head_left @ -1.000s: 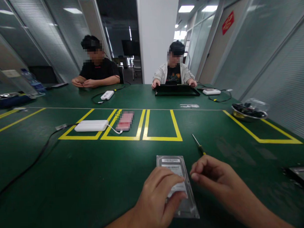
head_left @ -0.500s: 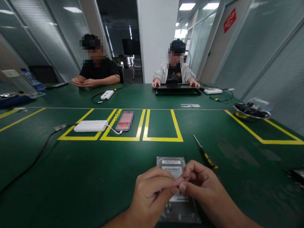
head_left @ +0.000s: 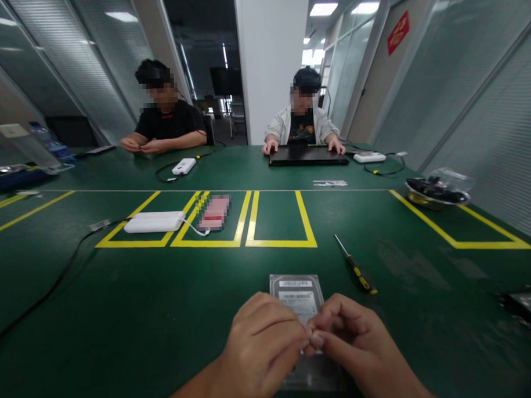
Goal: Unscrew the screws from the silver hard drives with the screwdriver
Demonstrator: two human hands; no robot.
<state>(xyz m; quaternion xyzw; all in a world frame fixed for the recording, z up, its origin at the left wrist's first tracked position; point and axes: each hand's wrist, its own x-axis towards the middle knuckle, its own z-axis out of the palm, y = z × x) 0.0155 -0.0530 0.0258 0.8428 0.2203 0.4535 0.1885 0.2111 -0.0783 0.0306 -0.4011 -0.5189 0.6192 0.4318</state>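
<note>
A silver hard drive (head_left: 297, 296) with white labels lies flat on the green table, partly covered by my hands. Above it, my left hand (head_left: 268, 341) is closed, its thumb and fingers pinched together. My right hand (head_left: 351, 335) pinches too, and its fingertips meet those of the left over the drive. Whatever sits between the fingertips is too small or too hidden to make out. Beyond my right hand lies a screwdriver (head_left: 357, 268) with a black and yellow handle, its tip pointing away from me.
Yellow tape frames hold a white power bank (head_left: 153, 222) and a pink phone (head_left: 214, 212). A metal bowl (head_left: 437, 200) of dark parts stands at right, and another drive (head_left: 528, 306) at the right edge. Across the table, one person holds a black panel (head_left: 307, 155); another sits at left.
My pinched hands have come slightly lower and nearer to me over the drive. Across the table, the person has lowered the black panel flatter. The view has shifted a little.
</note>
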